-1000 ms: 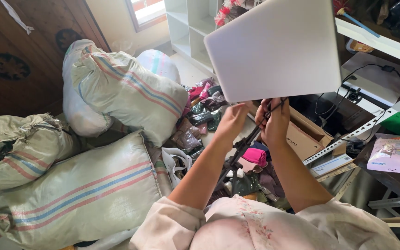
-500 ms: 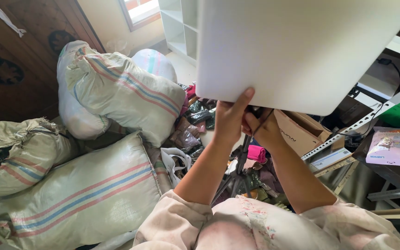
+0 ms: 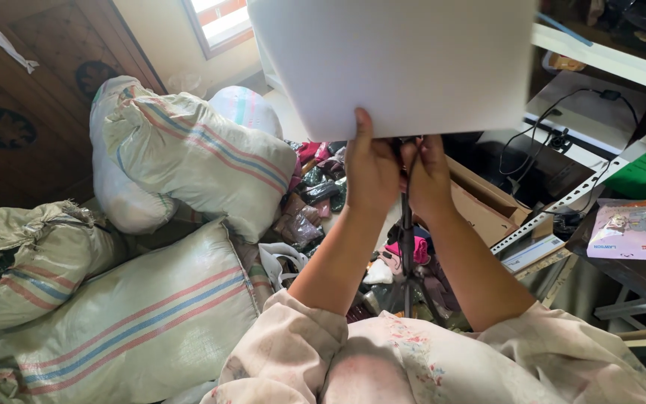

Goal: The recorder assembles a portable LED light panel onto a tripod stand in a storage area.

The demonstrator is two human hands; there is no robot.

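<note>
A large flat white board (image 3: 398, 63) fills the top middle of the head view, tilted toward the camera on a thin black stand pole (image 3: 407, 247). My left hand (image 3: 370, 168) grips its lower edge, thumb pressed up on the white face. My right hand (image 3: 428, 176) is closed just beside it, under the board's edge where the pole meets it. Both forearms reach up from pale floral sleeves (image 3: 383, 359) at the bottom.
Several big striped woven sacks (image 3: 188, 157) are stacked at left and lower left. A heap of small coloured packets (image 3: 315, 194) lies on the floor behind the hands. A cardboard box (image 3: 480, 206), metal shelving (image 3: 585, 187) with cables and a pink packet (image 3: 626, 232) stand right.
The white board has come closer and higher, now filling the top of the view. Both hands have risen with it and stayed at its lower edge.
</note>
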